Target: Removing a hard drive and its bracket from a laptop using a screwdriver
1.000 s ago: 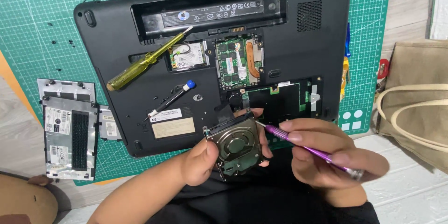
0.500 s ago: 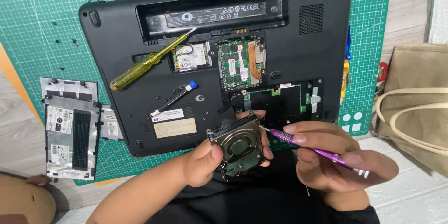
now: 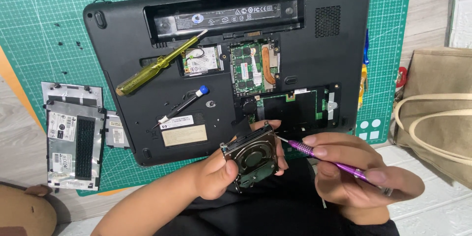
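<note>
Green mat [image 3: 44,14]; hard drive [image 3: 251,156] in left hand [image 3: 216,174], purple screwdriver [image 3: 324,158] alongside

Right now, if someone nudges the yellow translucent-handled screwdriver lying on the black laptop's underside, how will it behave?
The yellow translucent-handled screwdriver is probably rigid and light. Its rounded handle could roll on the smooth black laptop underside. Its tip sits at the open battery bay's edge, which may snag it.

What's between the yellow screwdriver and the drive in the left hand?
Head view: a small black screwdriver with a blue cap lies on the laptop base between the yellow screwdriver and the hard drive.
</note>
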